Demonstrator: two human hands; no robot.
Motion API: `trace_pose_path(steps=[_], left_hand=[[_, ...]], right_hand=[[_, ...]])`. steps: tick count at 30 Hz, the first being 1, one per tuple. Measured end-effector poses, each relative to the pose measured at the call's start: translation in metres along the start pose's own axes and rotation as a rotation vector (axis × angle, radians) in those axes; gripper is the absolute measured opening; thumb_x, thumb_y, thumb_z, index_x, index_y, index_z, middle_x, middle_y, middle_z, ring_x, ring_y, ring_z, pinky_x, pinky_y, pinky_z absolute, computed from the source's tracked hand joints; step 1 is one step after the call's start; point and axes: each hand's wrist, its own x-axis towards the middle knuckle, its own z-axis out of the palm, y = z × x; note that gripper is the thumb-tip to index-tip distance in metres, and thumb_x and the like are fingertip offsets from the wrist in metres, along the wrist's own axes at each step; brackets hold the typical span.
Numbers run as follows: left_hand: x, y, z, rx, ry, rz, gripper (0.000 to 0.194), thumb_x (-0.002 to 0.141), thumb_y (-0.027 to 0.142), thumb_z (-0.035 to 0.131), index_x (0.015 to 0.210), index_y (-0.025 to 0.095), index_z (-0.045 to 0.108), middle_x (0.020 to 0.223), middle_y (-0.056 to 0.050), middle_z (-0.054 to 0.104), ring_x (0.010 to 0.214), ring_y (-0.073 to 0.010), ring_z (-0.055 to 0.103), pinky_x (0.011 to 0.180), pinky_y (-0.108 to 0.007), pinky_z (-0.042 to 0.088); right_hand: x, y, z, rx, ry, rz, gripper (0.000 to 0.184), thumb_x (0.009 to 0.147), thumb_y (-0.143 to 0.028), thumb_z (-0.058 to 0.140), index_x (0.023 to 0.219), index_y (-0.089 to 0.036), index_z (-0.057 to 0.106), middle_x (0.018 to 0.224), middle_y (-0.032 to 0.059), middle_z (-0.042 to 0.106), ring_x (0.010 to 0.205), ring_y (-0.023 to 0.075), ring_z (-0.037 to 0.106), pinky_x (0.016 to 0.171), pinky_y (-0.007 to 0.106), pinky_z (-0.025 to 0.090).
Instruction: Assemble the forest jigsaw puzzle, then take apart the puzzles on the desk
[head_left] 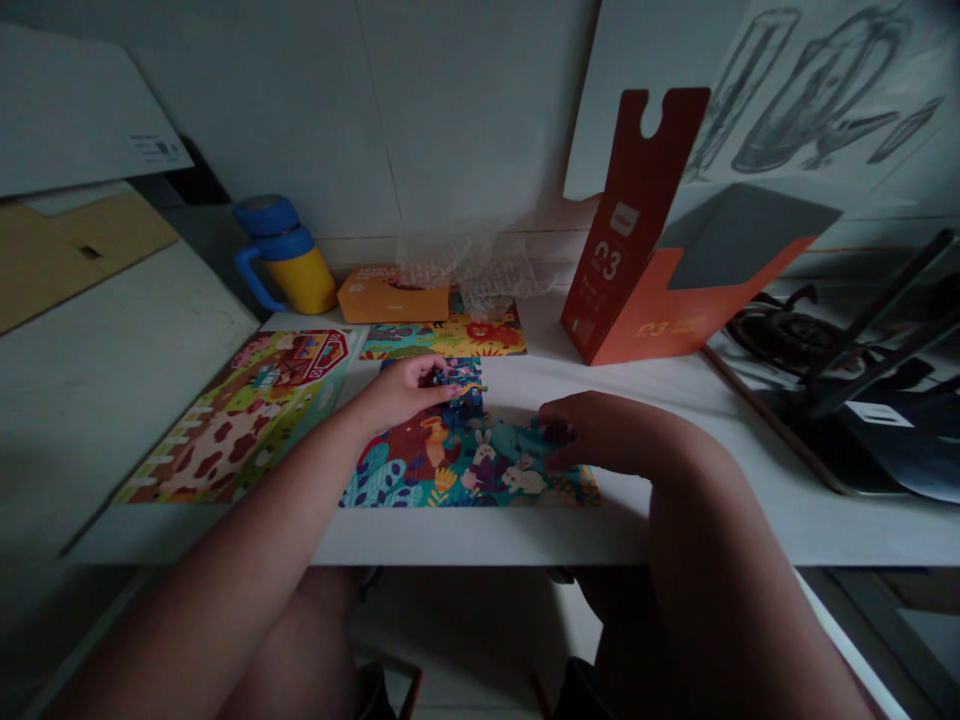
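While left hand [416, 388] (eleven o'clock) and right hand [600, 432] (three) apparently steady the flat teal cardboard jigsaw [442, 485], each grip's closure is unclear.

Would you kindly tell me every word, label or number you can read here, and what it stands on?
"03" on the tall red panel of the open box.
"03" on that box's orange side.
Too small or blurred to read: other print on that box, lettering on the small yellow-orange box, the label on the white panel at upper left, and the white label at far right.
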Motion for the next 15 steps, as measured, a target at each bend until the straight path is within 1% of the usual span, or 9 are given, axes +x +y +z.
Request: trace_pose_path(steps=[3, 5, 10, 15], left_hand=[[0.000, -0.001, -0.001, -0.007, -0.005, -0.009, 0.044, 0.077, 0.045, 0.087, 0.107, 0.021, 0.067, 0.105, -0.006, 0.076, 0.093, -0.0215, 0.072, 0.089, -0.040, 0.056], [0.000, 0.001, -0.001, -0.022, -0.013, -0.013, 0.043, 0.077, 0.044, 0.087, 0.107, 0.021, 0.067, 0.107, -0.006, 0.076, 0.094, -0.0214, 0.072, 0.090, -0.040, 0.056], [-0.002, 0.004, 0.000, -0.042, -0.041, -0.026, 0.039, 0.079, 0.044, 0.085, 0.107, 0.021, 0.069, 0.109, -0.007, 0.076, 0.096, -0.0223, 0.072, 0.088, -0.041, 0.058], [0.000, -0.002, -0.002, -0.025, -0.029, 0.000, 0.044, 0.076, 0.045, 0.088, 0.107, 0.021, 0.069, 0.106, -0.006, 0.077, 0.094, -0.0227, 0.073, 0.088, -0.040, 0.058]], right_hand=[[-0.004, 0.002, -0.001, 0.029, 0.022, -0.046, 0.014, 0.086, -0.030, 0.070, 0.097, -0.023, 0.073, 0.099, 0.0058, 0.078, 0.081, 0.0220, 0.069, 0.072, 0.032, 0.047], [-0.006, 0.004, -0.001, 0.062, 0.045, -0.067, 0.013, 0.088, -0.032, 0.068, 0.096, -0.023, 0.073, 0.098, 0.0055, 0.078, 0.079, 0.0209, 0.068, 0.071, 0.031, 0.047], [-0.007, 0.011, 0.000, 0.118, 0.113, -0.025, 0.026, 0.094, -0.046, 0.063, 0.099, -0.024, 0.077, 0.091, 0.0050, 0.078, 0.075, 0.0202, 0.067, 0.067, 0.031, 0.044], [-0.010, 0.008, 0.000, 0.182, 0.185, -0.034, 0.031, 0.095, -0.050, 0.062, 0.098, -0.024, 0.077, 0.090, 0.0037, 0.078, 0.072, 0.0181, 0.065, 0.066, 0.030, 0.044]])
